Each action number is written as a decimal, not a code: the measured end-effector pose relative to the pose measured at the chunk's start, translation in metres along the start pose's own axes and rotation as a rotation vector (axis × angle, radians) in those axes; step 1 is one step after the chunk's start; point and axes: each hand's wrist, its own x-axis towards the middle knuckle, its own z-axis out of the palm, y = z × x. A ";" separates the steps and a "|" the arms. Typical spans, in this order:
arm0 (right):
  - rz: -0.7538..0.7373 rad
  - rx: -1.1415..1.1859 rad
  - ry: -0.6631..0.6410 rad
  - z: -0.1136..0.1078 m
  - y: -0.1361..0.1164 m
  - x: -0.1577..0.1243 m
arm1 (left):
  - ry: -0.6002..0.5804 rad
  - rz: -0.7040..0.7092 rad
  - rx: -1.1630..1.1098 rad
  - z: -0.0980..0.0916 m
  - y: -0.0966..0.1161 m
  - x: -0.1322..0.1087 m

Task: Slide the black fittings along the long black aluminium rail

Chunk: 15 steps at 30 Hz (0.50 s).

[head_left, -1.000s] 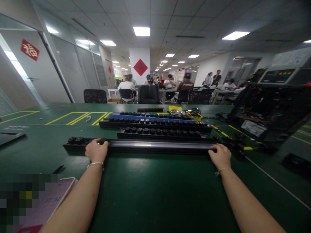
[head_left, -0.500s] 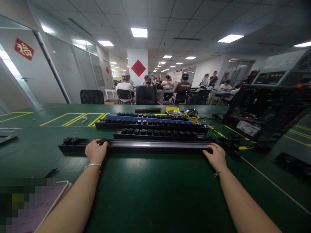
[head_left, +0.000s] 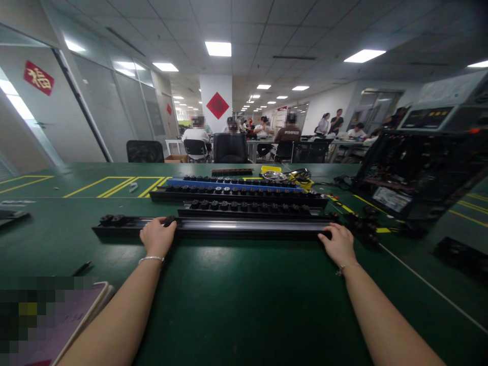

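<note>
A long black metal channel (head_left: 244, 230) lies across the green table in front of me. My left hand (head_left: 157, 238) is closed round a small black socket module (head_left: 170, 220) in the channel's left part, thumb and fingers on its sides. At the channel's right end, my right hand (head_left: 338, 243) grips the wall between thumb and fingers. Near the left end sit two more black modules (head_left: 118, 219). Between my hands the channel's shiny inside is bare. Just behind it lies a shorter strip (head_left: 247, 207) fitted with a row of similar modules.
Farther back lie another black strip (head_left: 190, 194) and a blue strip (head_left: 236, 184). A metal dish (head_left: 273, 176) and cables stand behind them. Loose black parts (head_left: 362, 223) are by the right end. An open equipment case (head_left: 404, 173) stands right; a notebook (head_left: 76, 320) lies front left.
My left hand has slid a little to the right along the channel with the black socket module. My right hand stays at the right end.
</note>
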 end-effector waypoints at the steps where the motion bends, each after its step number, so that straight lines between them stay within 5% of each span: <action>1: 0.001 -0.004 0.000 0.000 -0.001 0.000 | 0.002 -0.003 -0.004 0.000 0.000 0.000; 15: -0.016 0.027 0.026 -0.002 -0.004 0.002 | -0.028 -0.003 -0.009 -0.003 0.012 -0.009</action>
